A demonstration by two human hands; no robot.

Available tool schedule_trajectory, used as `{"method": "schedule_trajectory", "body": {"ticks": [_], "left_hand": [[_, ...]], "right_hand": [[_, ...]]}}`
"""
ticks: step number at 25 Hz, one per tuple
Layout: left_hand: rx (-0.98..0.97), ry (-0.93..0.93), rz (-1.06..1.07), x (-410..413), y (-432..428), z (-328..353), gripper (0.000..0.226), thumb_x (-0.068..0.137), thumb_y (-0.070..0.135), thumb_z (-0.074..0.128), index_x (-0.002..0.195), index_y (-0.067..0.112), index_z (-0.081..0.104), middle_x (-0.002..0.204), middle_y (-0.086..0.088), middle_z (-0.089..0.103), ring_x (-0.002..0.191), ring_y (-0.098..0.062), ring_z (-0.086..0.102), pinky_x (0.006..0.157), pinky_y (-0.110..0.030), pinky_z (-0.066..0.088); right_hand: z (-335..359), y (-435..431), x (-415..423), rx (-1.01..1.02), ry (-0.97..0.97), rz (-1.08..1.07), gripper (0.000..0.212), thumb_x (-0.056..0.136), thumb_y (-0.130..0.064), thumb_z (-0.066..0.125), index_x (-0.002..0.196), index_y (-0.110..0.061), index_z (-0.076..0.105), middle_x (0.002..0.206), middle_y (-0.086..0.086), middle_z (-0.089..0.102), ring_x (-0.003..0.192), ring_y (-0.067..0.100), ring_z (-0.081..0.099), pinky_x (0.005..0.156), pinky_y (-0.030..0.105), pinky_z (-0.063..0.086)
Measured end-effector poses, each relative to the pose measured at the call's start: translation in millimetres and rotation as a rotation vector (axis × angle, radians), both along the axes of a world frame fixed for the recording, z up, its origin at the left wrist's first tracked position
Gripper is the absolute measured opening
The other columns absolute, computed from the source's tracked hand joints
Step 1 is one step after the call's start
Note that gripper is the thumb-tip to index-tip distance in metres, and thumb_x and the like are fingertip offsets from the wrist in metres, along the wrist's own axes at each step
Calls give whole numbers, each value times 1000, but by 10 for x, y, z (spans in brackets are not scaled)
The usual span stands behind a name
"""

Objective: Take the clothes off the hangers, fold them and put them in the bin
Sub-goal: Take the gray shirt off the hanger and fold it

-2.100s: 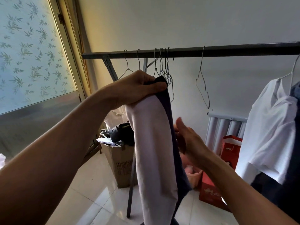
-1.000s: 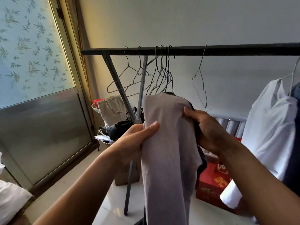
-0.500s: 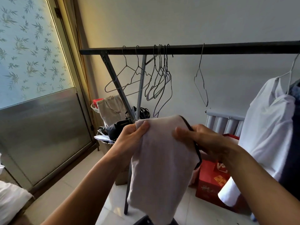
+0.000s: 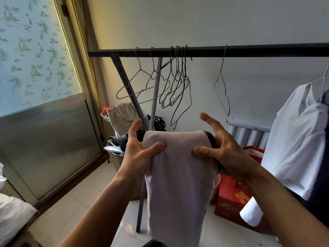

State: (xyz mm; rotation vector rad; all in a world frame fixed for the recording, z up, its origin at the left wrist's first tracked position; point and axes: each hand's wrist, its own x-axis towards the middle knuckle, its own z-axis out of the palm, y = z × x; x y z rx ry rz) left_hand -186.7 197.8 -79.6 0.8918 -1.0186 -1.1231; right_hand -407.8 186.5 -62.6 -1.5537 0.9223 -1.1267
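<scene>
While the pale garment (image 4: 178, 168) is pinched half-folded in the grip of the left hand (image 4: 140, 154) and, seemingly, the right hand (image 4: 226, 148), bare hangers (image 4: 176, 86) are seen above; right of the grip, a white shirt (image 4: 293, 143) is not yet unhung.

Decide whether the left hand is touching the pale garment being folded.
Touching. The head view shows the left hand pinching the top corner of the pale garment, with its thumb pressed onto the front of the cloth.

Pale, dark-trimmed folded garment (image 4: 178, 175), vertical, midair.
</scene>
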Motion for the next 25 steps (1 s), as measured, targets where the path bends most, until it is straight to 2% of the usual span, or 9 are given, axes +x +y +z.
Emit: {"method": "schedule_trajectory", "body": {"ticks": [2, 6, 10, 12, 15, 18, 20, 23, 25], "left_hand": [[-89, -70, -30, 21, 18, 22, 80, 64, 7, 77, 136, 27, 48, 107, -6, 71, 96, -23, 70, 79, -31, 59], [-155, -344, 53, 64, 40, 91, 42, 63, 22, 78, 105, 23, 71, 100, 2, 75, 97, -13, 69, 91, -33, 55], [-184, -536, 73, 179, 75, 269, 30, 62, 32, 78, 89, 20, 74, 82, 5, 75, 75, -6, 69, 71, -25, 57], [-182, -593, 130, 238, 41, 336, 30, 62, 43, 78, 82, 22, 75, 78, 1, 74, 71, -14, 69, 63, -32, 59], [-137, -473, 118, 287, -20, 325, 50, 53, 65, 82, 83, 25, 75, 86, -4, 72, 79, -23, 68, 64, -39, 58], [-39, -153, -299, 295, 0, 107, 76, 43, 60, 89, 101, 15, 73, 97, -5, 74, 89, -18, 71, 71, -27, 57], [32, -190, -458, 264, 77, -85, 71, 43, 51, 93, 102, 15, 75, 103, -10, 74, 96, -24, 70, 77, -31, 58], [146, -278, -341, 255, 96, -211, 54, 59, 40, 90, 96, 5, 76, 104, -19, 73, 98, -33, 69, 79, -33, 59], [168, -249, -295, 277, 97, -202, 36, 78, 29, 75, 93, -4, 73, 96, -20, 74, 87, -28, 71, 73, -29, 59]], "right_hand": [[-13, 9, -13, -59, 154, 17, 69, 75, -4, 79, 128, -33, 48, 114, -15, 62, 98, 7, 65, 73, 17, 54], [10, 28, 30, -250, 304, -139, 28, 82, -5, 73, 98, -26, 64, 94, -4, 66, 84, 1, 63, 67, 13, 51], [83, -7, -6, -370, 358, -172, 13, 82, -18, 74, 91, -23, 66, 101, -4, 63, 93, 6, 59, 79, 20, 50], [124, -15, 27, -321, 253, -99, 9, 84, -23, 70, 89, -17, 66, 88, -1, 67, 82, 11, 63, 72, 27, 53], [180, -31, 119, -271, 107, -81, 7, 84, -26, 68, 86, -20, 67, 79, -4, 70, 76, 10, 66, 68, 24, 52], [222, -71, 148, -174, 27, -54, 20, 76, -34, 66, 90, -20, 69, 84, -2, 73, 82, 14, 68, 73, 27, 55], [276, -94, 131, -92, -32, -22, 23, 76, -32, 64, 91, -15, 68, 83, 0, 73, 79, 15, 69, 71, 25, 56], [346, -124, 97, 3, -52, -22, 15, 88, -24, 60, 88, -11, 67, 74, 1, 70, 67, 10, 67, 60, 20, 54], [332, -178, 47, 113, -43, -91, 22, 94, -25, 56, 91, -6, 66, 74, 6, 67, 64, 13, 64, 59, 23, 51]]}}
